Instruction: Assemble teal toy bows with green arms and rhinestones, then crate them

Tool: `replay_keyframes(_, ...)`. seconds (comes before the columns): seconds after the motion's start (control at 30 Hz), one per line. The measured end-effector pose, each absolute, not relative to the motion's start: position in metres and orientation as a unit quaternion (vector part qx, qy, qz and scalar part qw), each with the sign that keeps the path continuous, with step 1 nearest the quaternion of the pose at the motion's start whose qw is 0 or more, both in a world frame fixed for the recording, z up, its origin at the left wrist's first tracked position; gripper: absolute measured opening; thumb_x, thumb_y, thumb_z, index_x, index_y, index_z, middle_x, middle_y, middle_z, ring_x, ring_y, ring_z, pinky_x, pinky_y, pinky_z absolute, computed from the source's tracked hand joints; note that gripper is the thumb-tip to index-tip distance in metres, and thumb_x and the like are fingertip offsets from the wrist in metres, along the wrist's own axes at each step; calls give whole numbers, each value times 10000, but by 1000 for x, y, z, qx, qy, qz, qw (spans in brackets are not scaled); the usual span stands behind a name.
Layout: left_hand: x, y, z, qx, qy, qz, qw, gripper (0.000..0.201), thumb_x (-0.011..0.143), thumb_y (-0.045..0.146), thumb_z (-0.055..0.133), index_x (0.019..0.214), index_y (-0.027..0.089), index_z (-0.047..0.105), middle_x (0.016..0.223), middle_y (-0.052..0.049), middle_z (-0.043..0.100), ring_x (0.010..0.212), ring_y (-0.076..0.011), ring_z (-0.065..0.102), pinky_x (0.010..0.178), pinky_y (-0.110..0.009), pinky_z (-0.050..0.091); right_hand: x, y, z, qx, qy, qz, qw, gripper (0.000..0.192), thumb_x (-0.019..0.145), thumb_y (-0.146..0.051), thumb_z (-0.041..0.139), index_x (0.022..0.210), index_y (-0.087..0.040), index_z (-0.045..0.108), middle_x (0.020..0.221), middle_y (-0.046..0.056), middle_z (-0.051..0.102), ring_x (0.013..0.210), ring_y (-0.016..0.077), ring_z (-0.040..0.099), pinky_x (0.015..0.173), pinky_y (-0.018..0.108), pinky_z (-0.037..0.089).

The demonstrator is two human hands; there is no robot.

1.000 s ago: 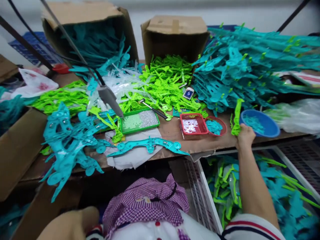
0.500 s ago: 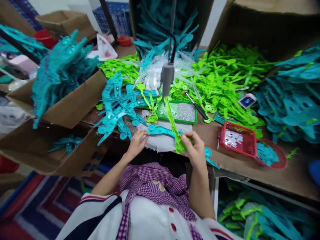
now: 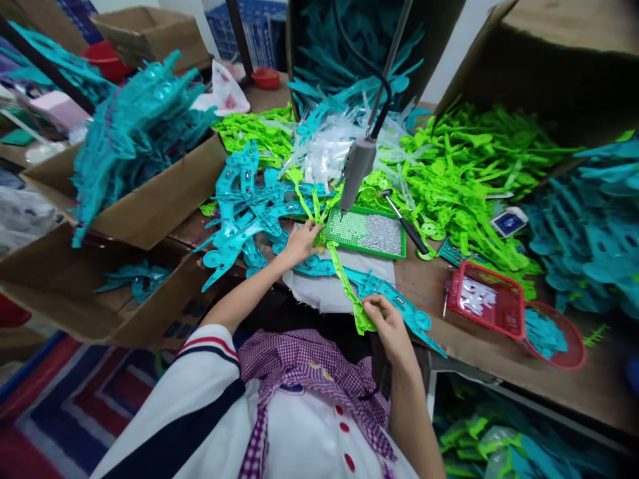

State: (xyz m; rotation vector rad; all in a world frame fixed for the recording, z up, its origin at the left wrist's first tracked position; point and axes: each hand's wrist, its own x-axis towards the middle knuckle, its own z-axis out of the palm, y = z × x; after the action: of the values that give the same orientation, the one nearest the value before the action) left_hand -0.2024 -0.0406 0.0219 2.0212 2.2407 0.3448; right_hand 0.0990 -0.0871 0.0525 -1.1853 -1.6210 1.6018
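Your right hand (image 3: 392, 326) pinches the near end of a thin lime-green plastic strip (image 3: 344, 279), grip closed on it. The strip lies diagonally over a flat teal plastic arm (image 3: 379, 293) on white cloth (image 3: 319, 293) at the bench (image 3: 479, 339) edge. Your left hand (image 3: 299, 243) rests fingers at the strip's far end, grip probably closed on it, partly hidden. Just beyond: a green tray (image 3: 367, 233) of tiny silvery screws and a hanging grey screwdriver (image 3: 357, 166).
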Motion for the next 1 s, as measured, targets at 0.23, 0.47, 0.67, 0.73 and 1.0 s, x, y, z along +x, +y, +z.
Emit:
replay_keyframes(0.23,-261,-13,48,613,776,144,-16,416,885,57,441,1210,189,664,1398,-148,565,1323,-319,477,1055,-485,402,74,-53,47,-412,-688,562,203,285,826,-486,599,828,-207,657,840,33,695,813,193,610,780,315,460)
replay_keyframes(0.47,-252,-37,43,640,749,174,7,329,873,189,578,1183,192,692,1427,-153,514,1337,-325,452,1089,-513,352,64,-23,37,-386,-760,506,134,289,857,-465,536,856,-204,660,818,25,693,771,193,601,729,308,434)
replay_keyframes(0.67,-237,-35,16,671,731,125,16,257,854,118,570,1063,189,701,1493,-169,465,1477,-348,275,1150,-643,145,4,12,20,-384,-812,419,133,241,877,-369,497,898,-201,668,919,61,733,861,228,641,795,337,458)
replay_keyframes(0.73,-248,-20,14,656,740,148,-4,305,874,57,490,1051,197,695,1514,-151,454,1489,-324,264,1166,-642,84,-12,20,11,-399,-814,403,126,247,891,-352,483,932,-198,672,971,77,738,904,239,653,827,350,464)
replay_keyframes(1.0,-232,-58,30,641,743,192,10,272,935,207,563,1185,201,669,1450,-157,514,1382,-334,437,1129,-578,273,13,28,-12,-381,-809,428,130,280,857,-429,498,857,-200,660,906,83,739,876,244,649,799,351,475)
